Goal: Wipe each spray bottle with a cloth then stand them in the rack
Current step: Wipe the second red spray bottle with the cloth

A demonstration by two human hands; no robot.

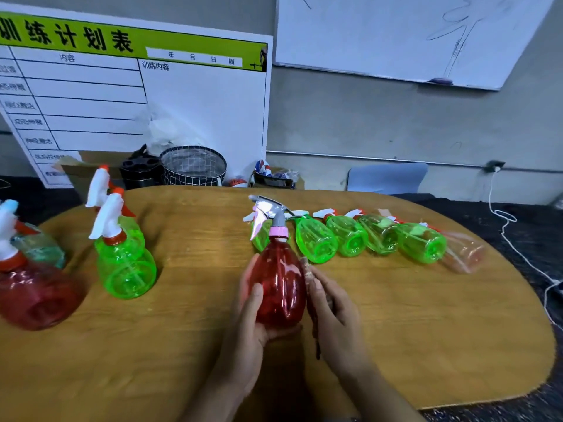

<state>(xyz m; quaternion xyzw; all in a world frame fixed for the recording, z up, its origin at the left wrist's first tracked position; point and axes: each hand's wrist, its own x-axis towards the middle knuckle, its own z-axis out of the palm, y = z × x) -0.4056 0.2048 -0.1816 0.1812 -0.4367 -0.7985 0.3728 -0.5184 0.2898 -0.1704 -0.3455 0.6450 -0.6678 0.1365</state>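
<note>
Standing upright between both hands, the red spray bottle (280, 284) is gripped by the curled left hand (248, 324) while a thin cloth (310, 287) is pressed on its side by the right hand (332, 312), green bottles (350, 236) lying just beyond.

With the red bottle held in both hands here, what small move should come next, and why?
Probably rub the cloth down the red bottle's side. The left hand cups the bottle upright above the table, the right hand presses the dark cloth against it, and no rack is in view, so wiping seems unfinished.
</note>
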